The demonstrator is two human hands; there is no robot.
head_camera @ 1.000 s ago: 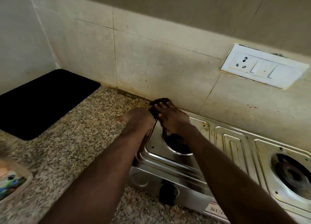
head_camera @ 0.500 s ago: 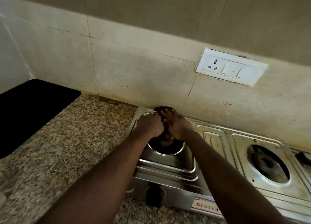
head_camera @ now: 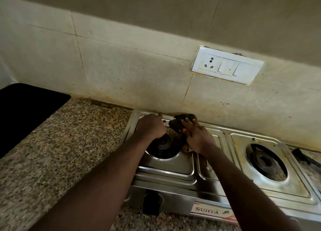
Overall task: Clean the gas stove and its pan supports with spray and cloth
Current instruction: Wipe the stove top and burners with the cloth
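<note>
— What do we see of the right hand [head_camera: 196, 137]?
— Its fingers lie spread and nearly straight, pressing the dark brown crumpled cloth [head_camera: 184, 120] onto the back rim of the stainless-steel two-burner gas stove [head_camera: 166, 168], close against the tiled wall. Part of the cloth is hidden under our palm.
— And our left hand [head_camera: 151, 127]?
— It's knuckles up just beside the right, over the left round burner well [head_camera: 163, 144]. The fingers curl under, and we cannot tell whether they hold anything.
— What do we count further out?
— We count two burner wells, and the right burner well [head_camera: 265, 161] is grimy. There is one black control knob [head_camera: 152, 204] and one white switch plate [head_camera: 227, 65]. One flat black slab [head_camera: 26, 109] on the speckled granite worktop [head_camera: 69, 144] is cut off at the left. A dark shape [head_camera: 302, 157] cut off at the right edge may be a pan support.
</note>
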